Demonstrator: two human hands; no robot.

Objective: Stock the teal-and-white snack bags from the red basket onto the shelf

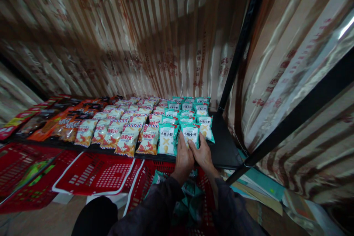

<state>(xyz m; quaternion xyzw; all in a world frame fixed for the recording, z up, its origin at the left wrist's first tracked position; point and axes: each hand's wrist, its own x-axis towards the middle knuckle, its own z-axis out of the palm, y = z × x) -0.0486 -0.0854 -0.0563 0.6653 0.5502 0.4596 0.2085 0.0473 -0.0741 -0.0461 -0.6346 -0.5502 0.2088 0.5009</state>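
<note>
Between my two hands is a teal and white snack bag (pixel 190 131), upright at the front edge of the black shelf (pixel 225 149). My left hand (pixel 183 158) grips its left side, and my right hand (pixel 204 155) closes on its lower right side. Just left of it stands a matching teal bag (pixel 167 138). Behind and to the right are several more of the same kind, such as a teal bag (pixel 205 126) at the row's right end. Below my forearms a red basket (pixel 138 184) holds more teal bags (pixel 190 201), partly hidden by my sleeves.
Left along the shelf stand rows of white and orange snack bags (pixel 127 140), then orange packs (pixel 65 125) and red-yellow packs (pixel 20 121). Another red basket (pixel 94 173) with a white handle is below. A black post (pixel 238 48) rises at the right, before striped curtains (pixel 177 37).
</note>
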